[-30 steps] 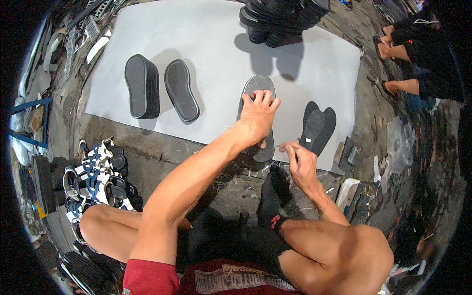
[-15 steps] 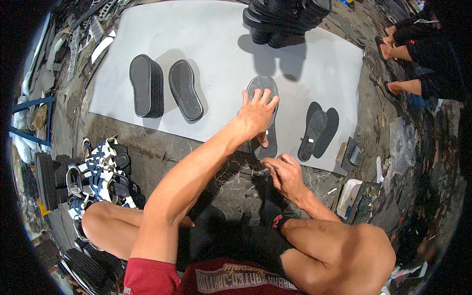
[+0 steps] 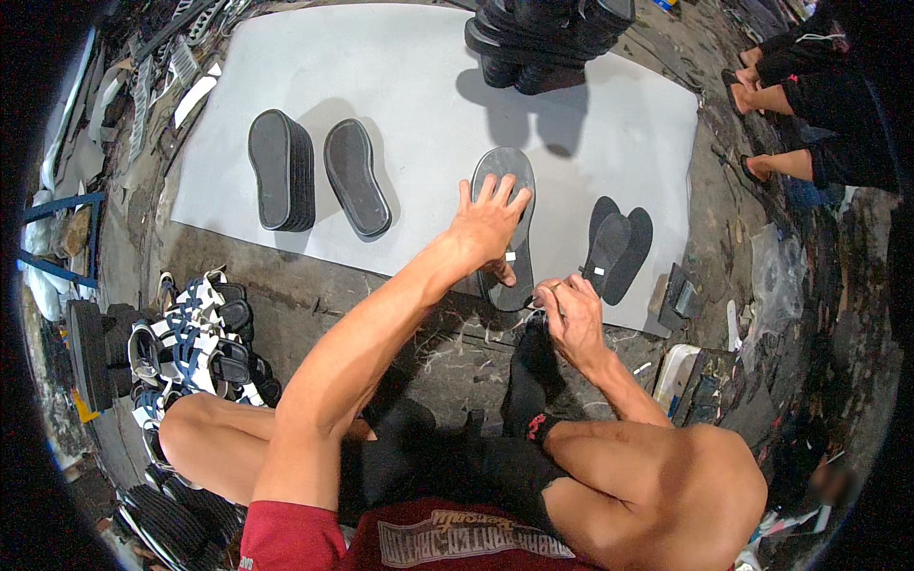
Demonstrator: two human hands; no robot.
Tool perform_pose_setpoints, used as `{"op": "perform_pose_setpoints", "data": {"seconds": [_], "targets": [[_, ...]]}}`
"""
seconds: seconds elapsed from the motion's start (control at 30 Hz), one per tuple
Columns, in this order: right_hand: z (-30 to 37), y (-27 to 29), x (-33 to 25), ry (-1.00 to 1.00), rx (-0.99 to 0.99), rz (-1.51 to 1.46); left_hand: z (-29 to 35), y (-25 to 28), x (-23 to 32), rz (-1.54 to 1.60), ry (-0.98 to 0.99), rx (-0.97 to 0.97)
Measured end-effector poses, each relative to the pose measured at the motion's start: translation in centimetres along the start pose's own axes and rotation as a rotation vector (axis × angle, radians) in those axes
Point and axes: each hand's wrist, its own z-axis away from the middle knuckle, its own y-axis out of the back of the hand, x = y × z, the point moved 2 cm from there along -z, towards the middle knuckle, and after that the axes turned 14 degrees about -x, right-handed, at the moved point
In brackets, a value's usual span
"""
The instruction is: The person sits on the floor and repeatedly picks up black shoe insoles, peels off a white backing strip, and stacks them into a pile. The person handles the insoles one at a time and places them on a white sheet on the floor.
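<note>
A dark grey shoe sole (image 3: pixel 520 283) lies lengthwise on the white sheet (image 3: pixel 428 124) in front of me. My left hand (image 3: pixel 484 231) rests on it from above, fingers spread toward its far end and thumb near a small white label. Close to the sole's near end is my right hand (image 3: pixel 574 312), its fingertips pinched together. Whatever sits in that pinch is too small to make out. Right of the sole lie several black insoles (image 3: pixel 624 249), overlapping, one with a white label. To the left are a stack of soles (image 3: pixel 279 171) and a single sole (image 3: pixel 357 179).
A tall pile of black footwear parts (image 3: pixel 547 43) stands at the sheet's far edge. A dark block (image 3: pixel 678 299) sits by its right corner. White and blue sandal uppers (image 3: pixel 200 333) are heaped at left. Another person's legs (image 3: pixel 785 167) show at far right.
My right hand has moved slightly right and up, away from the sole's near end, its fingers curled more. My left hand stays pressed on the sole.
</note>
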Motion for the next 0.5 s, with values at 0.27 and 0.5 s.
{"op": "perform_pose_setpoints", "data": {"seconds": [0.27,0.5], "targets": [[-4.0,2.0,1.8,-0.081,0.228,-0.183,2.4,-2.2,-0.5,0.225,-0.046,0.167],[-5.1,-1.9,-0.4,-0.416,0.009,-0.255,5.0,-11.2,7.2,0.766,0.040,0.753]]}}
